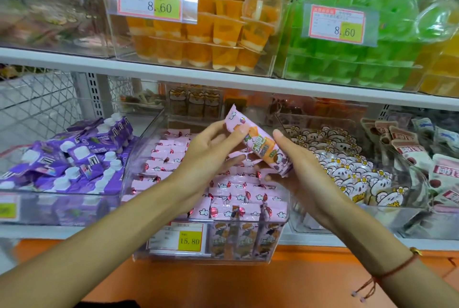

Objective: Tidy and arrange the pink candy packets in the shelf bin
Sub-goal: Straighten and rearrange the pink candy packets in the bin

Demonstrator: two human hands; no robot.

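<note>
Nearest, our left hand (211,151) and right hand (301,171) both pinch one pink packet (258,143), tilted above the clear bin (139,158) of pink packets; we risk dropping it crooked onto the rows, or into the neighbouring bin behind

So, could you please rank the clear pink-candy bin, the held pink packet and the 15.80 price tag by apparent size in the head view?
1. Bin
2. Held packet, though it sits nearer the camera
3. 15.80 tag, roughly similar to the packet, so this order is unsure
</note>
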